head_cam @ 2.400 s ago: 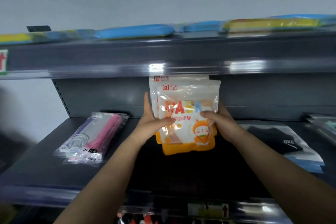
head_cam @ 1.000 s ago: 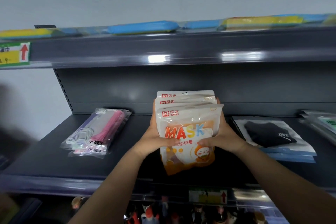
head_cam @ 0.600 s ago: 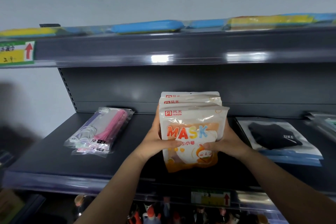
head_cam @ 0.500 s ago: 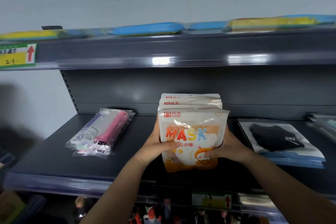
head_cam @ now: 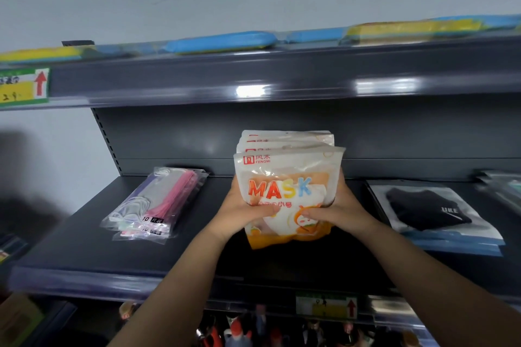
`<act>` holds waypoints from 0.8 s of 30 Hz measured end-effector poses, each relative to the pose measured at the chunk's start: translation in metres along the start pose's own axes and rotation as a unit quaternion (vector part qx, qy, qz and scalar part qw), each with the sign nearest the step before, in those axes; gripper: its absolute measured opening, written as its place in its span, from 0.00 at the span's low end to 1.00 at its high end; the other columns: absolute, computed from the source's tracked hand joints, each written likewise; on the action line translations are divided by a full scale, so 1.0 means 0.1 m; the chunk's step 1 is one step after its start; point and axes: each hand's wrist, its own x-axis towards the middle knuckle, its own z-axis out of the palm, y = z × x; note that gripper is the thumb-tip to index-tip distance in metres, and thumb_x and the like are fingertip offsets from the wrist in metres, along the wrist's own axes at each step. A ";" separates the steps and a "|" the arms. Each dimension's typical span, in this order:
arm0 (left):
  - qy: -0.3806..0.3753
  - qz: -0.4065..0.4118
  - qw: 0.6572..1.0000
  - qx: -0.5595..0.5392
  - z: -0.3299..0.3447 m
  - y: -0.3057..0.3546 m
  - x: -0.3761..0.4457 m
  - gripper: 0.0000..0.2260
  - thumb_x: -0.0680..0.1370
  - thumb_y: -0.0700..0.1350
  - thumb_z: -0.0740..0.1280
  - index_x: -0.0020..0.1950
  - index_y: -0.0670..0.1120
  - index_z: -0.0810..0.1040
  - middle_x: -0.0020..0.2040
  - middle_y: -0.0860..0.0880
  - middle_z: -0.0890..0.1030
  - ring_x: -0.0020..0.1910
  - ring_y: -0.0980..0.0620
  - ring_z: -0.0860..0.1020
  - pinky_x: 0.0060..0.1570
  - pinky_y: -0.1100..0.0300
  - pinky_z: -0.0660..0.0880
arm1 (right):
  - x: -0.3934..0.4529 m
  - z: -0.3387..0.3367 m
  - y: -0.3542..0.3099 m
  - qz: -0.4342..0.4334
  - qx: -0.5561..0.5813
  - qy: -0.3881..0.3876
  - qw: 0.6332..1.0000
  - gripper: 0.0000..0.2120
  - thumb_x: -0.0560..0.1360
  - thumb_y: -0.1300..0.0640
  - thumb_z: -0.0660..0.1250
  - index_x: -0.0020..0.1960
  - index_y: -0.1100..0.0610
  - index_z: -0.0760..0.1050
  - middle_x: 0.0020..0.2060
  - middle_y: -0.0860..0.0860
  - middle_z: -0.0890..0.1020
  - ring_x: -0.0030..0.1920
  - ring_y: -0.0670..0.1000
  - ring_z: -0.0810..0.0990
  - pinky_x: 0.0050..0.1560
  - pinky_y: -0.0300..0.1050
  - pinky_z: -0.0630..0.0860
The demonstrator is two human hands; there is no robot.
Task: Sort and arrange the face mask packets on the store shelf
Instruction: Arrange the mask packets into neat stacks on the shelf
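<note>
Since 0.5 s ago stack barely shifted, left hand (head_cam: 242,213) and right hand (head_cam: 337,213) gripping MASK packet stack (head_cam: 287,186) upright between palms, thumbs across front, above dark shelf (head_cam: 84,245), pink packets (head_cam: 158,203) left, black mask packet (head_cam: 428,210) right.

This is a shop. Dark metal shelves (head_cam: 84,248) run along a pale wall, each front edge carrying a price label (head_cam: 24,87) with a red arrow. Sealed packets of face masks (head_cam: 158,203) lie on display, more packaged goods line the shelf above (head_cam: 220,42), and bottles (head_cam: 236,329) stand below.
</note>
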 end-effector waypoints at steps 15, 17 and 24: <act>-0.058 -0.075 0.995 -0.008 -0.26 0.11 0.06 0.33 0.65 0.49 0.78 0.67 0.49 0.70 0.57 0.51 0.82 0.54 0.56 0.81 0.47 0.65 0.78 | 0.06 0.23 -0.22 0.071 0.073 -0.017 0.995 0.51 0.54 0.61 0.79 0.72 0.53 0.58 0.62 0.53 0.78 0.58 0.49 0.80 0.49 0.42 0.80; -0.068 -0.126 0.989 0.019 -0.37 0.23 0.11 0.33 0.65 0.56 0.76 0.67 0.51 0.71 0.56 0.53 0.82 0.54 0.54 0.80 0.49 0.61 0.76 | 0.11 0.26 -0.32 0.103 0.097 -0.022 0.990 0.44 0.58 0.63 0.77 0.70 0.53 0.62 0.61 0.53 0.79 0.57 0.50 0.81 0.50 0.44 0.80; -0.076 -0.274 0.958 0.016 -0.51 0.26 0.36 0.22 0.71 0.70 0.56 0.53 0.57 0.75 0.47 0.52 0.81 0.48 0.49 0.78 0.49 0.52 0.74 | 0.45 0.32 -0.29 0.318 0.102 -0.003 0.943 0.33 0.58 0.47 0.75 0.62 0.56 0.76 0.50 0.55 0.85 0.49 0.54 0.84 0.60 0.55 0.76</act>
